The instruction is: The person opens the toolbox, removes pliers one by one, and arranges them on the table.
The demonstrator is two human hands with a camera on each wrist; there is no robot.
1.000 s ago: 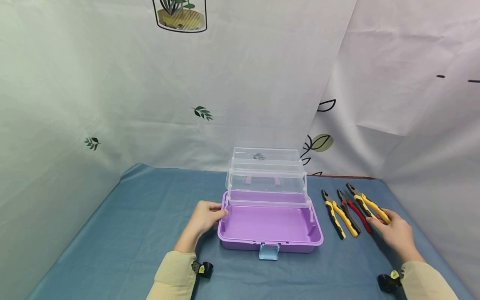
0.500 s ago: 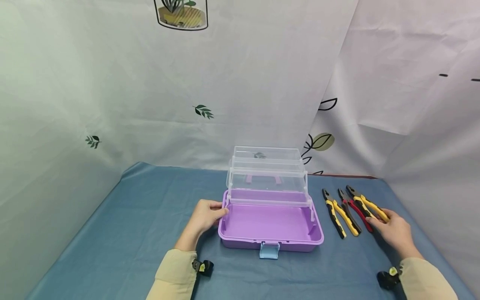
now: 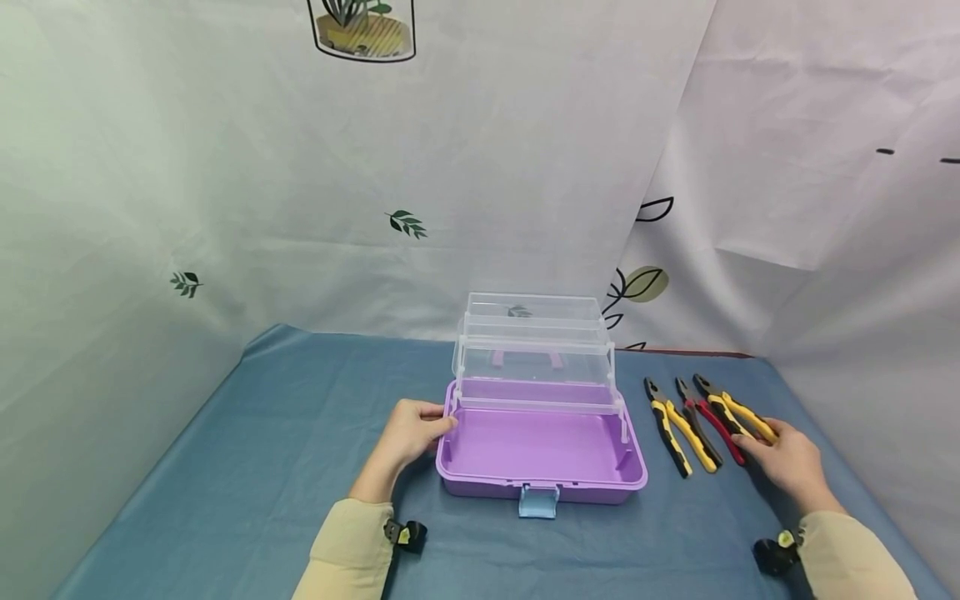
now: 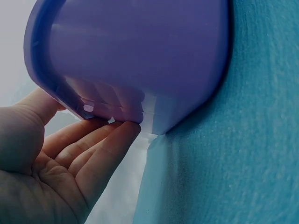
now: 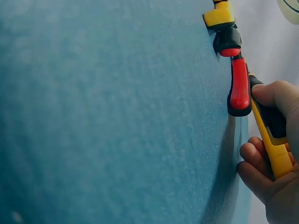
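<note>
A purple toolbox (image 3: 536, 450) stands with its clear lid and trays (image 3: 536, 350) raised at the back. At its left side, my left hand (image 3: 408, 429) pinches the rim, thumb over the edge. In the left wrist view those fingers (image 4: 105, 144) lie against the outer wall. My right hand (image 3: 795, 462) grips the handles of the rightmost yellow-and-black pliers (image 3: 747, 414). Seen from the right wrist, the thumb is on the black handle and the fingers are around the yellow one. Beside them are red-and-black pliers (image 3: 717, 427) and another yellow-and-black pair (image 3: 657, 407).
A blue cloth (image 3: 247, 467) covers the table. Pale fabric walls (image 3: 300, 167) with leaf prints surround it at the back and sides. A light blue latch (image 3: 538, 502) hangs from the toolbox's front.
The jaw end of the pliers in my right hand has come slightly down and nearer. My left hand and the toolbox stay in place; the head view has shifted a little.
</note>
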